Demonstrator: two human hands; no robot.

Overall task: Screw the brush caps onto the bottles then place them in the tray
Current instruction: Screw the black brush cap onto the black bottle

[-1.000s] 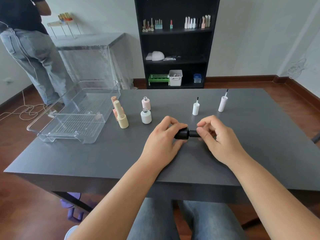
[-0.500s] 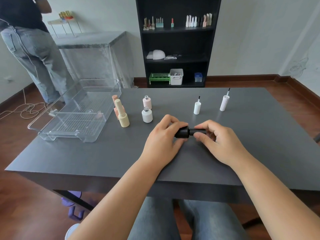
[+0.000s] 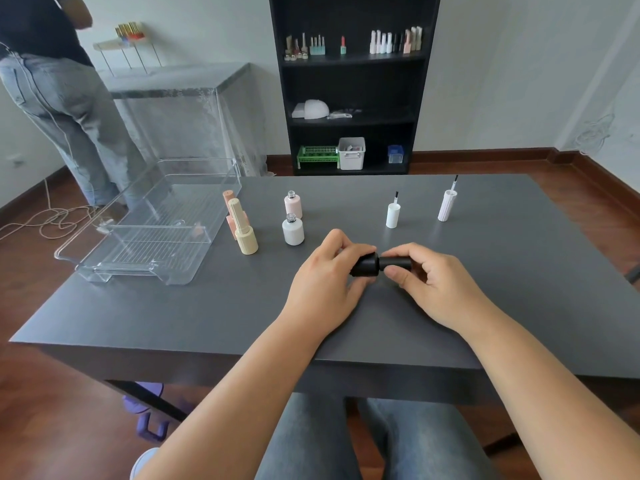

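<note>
A black bottle (image 3: 366, 265) lies sideways just above the grey table (image 3: 519, 271), held in my left hand (image 3: 325, 285). My right hand (image 3: 433, 285) pinches its black cap (image 3: 396, 262), which sits on the bottle's neck. Further back stand an uncapped pink bottle (image 3: 293, 204) and an uncapped white bottle (image 3: 293, 229). Two white brush caps (image 3: 393, 213) (image 3: 447, 204) stand upside down to the right, brushes pointing up. A capped cream bottle (image 3: 244, 232) and a capped peach bottle (image 3: 231, 211) stand beside the clear tray (image 3: 104, 268) at the left.
A person in jeans (image 3: 69, 112) stands at the back left by a covered side table (image 3: 180, 109). A black shelf unit (image 3: 351, 84) with bottles and bins stands behind the table. Cables (image 3: 52, 220) lie on the wooden floor at the left.
My right hand's fingers have shifted around the black cap, turning it on the bottle's neck. The left hand keeps the bottle in about the same place.
</note>
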